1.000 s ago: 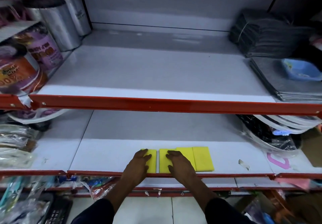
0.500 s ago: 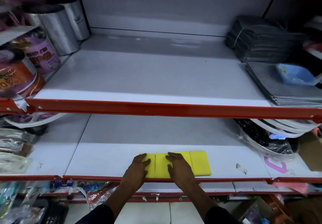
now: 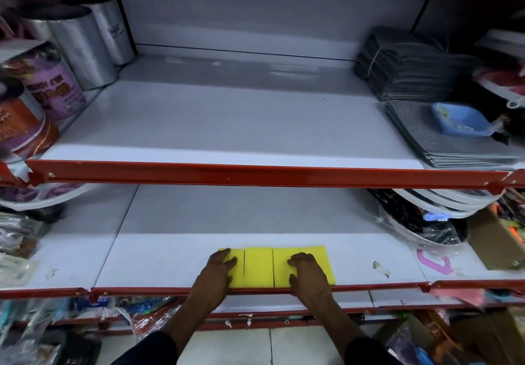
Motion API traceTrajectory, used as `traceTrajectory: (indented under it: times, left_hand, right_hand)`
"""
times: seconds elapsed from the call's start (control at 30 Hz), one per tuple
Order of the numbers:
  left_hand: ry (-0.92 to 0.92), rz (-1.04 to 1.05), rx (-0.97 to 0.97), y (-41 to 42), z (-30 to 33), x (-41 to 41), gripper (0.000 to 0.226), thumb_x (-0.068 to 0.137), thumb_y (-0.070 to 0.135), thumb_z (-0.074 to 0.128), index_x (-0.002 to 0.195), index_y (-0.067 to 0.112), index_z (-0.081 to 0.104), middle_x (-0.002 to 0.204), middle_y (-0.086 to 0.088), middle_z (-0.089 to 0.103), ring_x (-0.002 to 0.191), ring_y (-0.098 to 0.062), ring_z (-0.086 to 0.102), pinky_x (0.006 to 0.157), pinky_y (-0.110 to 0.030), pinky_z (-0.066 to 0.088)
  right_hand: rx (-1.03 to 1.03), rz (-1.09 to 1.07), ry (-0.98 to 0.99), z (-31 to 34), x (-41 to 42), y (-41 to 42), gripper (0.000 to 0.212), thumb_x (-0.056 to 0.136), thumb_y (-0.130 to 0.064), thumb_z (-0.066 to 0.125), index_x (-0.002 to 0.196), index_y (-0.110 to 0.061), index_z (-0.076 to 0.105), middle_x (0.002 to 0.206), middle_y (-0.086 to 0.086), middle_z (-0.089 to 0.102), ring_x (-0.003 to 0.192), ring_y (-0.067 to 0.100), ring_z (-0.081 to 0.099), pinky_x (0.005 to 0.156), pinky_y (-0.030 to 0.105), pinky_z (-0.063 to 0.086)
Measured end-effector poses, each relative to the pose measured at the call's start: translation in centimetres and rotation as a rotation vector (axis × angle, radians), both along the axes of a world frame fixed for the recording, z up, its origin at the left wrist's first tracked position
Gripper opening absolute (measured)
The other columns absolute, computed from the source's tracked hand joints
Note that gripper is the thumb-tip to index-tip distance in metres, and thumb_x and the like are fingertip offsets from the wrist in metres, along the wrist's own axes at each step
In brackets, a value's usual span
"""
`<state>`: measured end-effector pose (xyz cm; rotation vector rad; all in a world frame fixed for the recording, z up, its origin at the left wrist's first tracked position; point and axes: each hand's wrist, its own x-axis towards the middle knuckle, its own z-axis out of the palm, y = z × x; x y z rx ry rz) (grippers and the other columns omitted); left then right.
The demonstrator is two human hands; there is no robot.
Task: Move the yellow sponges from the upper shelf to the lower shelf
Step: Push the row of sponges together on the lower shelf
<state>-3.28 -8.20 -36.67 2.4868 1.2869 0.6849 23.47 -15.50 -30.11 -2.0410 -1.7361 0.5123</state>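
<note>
Four yellow sponges (image 3: 258, 266) lie flat in a row at the front of the lower shelf (image 3: 170, 256), edge to edge, their near sides against the red lip under the person's wrists. Thin dark seams show between them; the seam beneath the right hand is hidden, so the count of four rests on the visible edges.

Left hand (image 3: 217, 272) lies palm down on the leftmost sponge, fingers spread flat and loose, grasping nothing. Right hand (image 3: 308, 273) lies palm down over the right part of the row, its fingers curled a little with the tips pressing on the yellow surface; it closes around nothing either. One sponge between the two hands is fully uncovered.

Above and beyond both hands, the upper shelf (image 3: 227, 126) shows a bare white board behind its red front rail (image 3: 255, 175). Up and to the left of the left hand stand silver foil rolls (image 3: 85, 46) and printed canisters (image 3: 54, 86). Up and to the right of the right hand sit stacked grey cloths (image 3: 412, 69) and a blue plastic tray (image 3: 458, 119) on flat grey sheets. On the lower shelf, right of the right hand, lies a small scrap (image 3: 381, 268).
</note>
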Motion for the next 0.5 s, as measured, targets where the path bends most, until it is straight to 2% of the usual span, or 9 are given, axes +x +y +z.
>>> traceTrajectory:
  times: [0.07,0.13,0.23,0.3,0.33,0.4,0.43,0.47,0.5]
  left_hand:
    - [0.003,0.003,-0.015,-0.1,0.1,0.0,0.061,0.047,-0.003,0.094,0.105,0.005,0.075,0.117,-0.025,0.067,0.116,-0.027,0.051,0.086,-0.029,0.051]
    - [0.012,0.000,-0.024,-0.1,0.1,0.0,0.062,0.046,-0.004,0.094,0.104,0.005,0.074,0.117,-0.026,0.067,0.116,-0.026,0.048,0.092,-0.024,0.049]
    - [0.002,0.002,-0.033,-0.1,0.3,0.2,0.064,0.045,-0.009,0.093,0.105,0.001,0.072,0.115,-0.030,0.066,0.115,-0.027,0.044,0.107,-0.013,0.028]
    - [0.033,0.019,-0.029,-0.1,0.5,0.3,0.063,0.045,-0.010,0.093,0.104,-0.001,0.073,0.115,-0.030,0.066,0.115,-0.027,0.044,0.109,-0.015,0.024]
    - [0.046,0.027,-0.040,-0.1,0.6,0.3,0.062,0.046,-0.010,0.093,0.103,-0.002,0.073,0.114,-0.030,0.066,0.115,-0.027,0.044,0.111,-0.011,0.018]
    - [0.048,0.053,0.010,-0.1,0.7,0.4,0.052,0.054,-0.009,0.089,0.103,-0.002,0.073,0.115,-0.030,0.066,0.114,-0.027,0.044,0.111,-0.005,0.009]
    - [0.036,0.041,0.055,-0.2,0.6,0.4,0.037,0.068,-0.004,0.082,0.103,-0.001,0.073,0.115,-0.029,0.066,0.114,-0.027,0.045,0.111,-0.007,0.015]
    - [0.055,0.023,0.099,-0.3,0.5,0.5,0.019,0.085,0.005,0.068,0.103,0.000,0.073,0.114,-0.027,0.066,0.113,-0.028,0.046,0.106,-0.012,0.030]
    - [0.038,0.020,0.099,-0.4,0.6,0.4,0.026,0.096,0.013,0.051,0.102,0.001,0.073,0.113,-0.026,0.067,0.113,-0.028,0.046,0.097,-0.020,0.045]
  right_hand:
    - [-0.037,-0.006,-0.001,0.1,-0.3,0.0,0.039,0.072,0.003,0.068,0.111,-0.003,0.068,0.120,0.014,0.062,0.112,0.030,0.058,0.096,0.030,0.046]
    - [-0.049,-0.023,0.006,0.0,-0.6,0.1,0.038,0.073,0.005,0.067,0.111,-0.002,0.067,0.120,0.017,0.062,0.113,0.032,0.057,0.098,0.029,0.042]
    - [-0.063,-0.032,0.019,-0.2,-0.9,0.2,0.037,0.071,0.006,0.071,0.107,-0.001,0.068,0.115,0.019,0.065,0.112,0.036,0.059,0.098,0.029,0.040]
    - [-0.074,-0.026,0.028,0.5,-0.9,0.2,0.034,0.077,0.001,0.070,0.111,-0.002,0.068,0.119,0.017,0.064,0.116,0.033,0.057,0.100,0.023,0.034]
    - [-0.052,-0.045,0.041,0.9,-0.6,0.2,0.032,0.080,0.000,0.068,0.111,-0.004,0.068,0.120,0.016,0.064,0.116,0.031,0.056,0.099,0.020,0.032]
    - [0.024,-0.156,0.070,1.8,0.3,0.2,0.030,0.081,0.001,0.063,0.108,-0.009,0.069,0.115,0.012,0.064,0.108,0.028,0.060,0.092,0.017,0.036]
    - [0.024,-0.230,0.058,2.4,0.8,0.1,0.032,0.080,0.000,0.062,0.108,-0.014,0.069,0.113,0.010,0.063,0.102,0.026,0.062,0.088,0.021,0.042]
    - [-0.003,-0.285,0.022,2.8,1.4,-0.1,0.033,0.079,-0.002,0.062,0.109,-0.017,0.068,0.112,0.008,0.061,0.098,0.025,0.063,0.085,0.026,0.046]
    - [-0.055,-0.317,-0.018,3.1,1.9,-0.3,0.035,0.079,-0.004,0.062,0.110,-0.019,0.067,0.113,0.008,0.060,0.098,0.025,0.061,0.083,0.029,0.049]
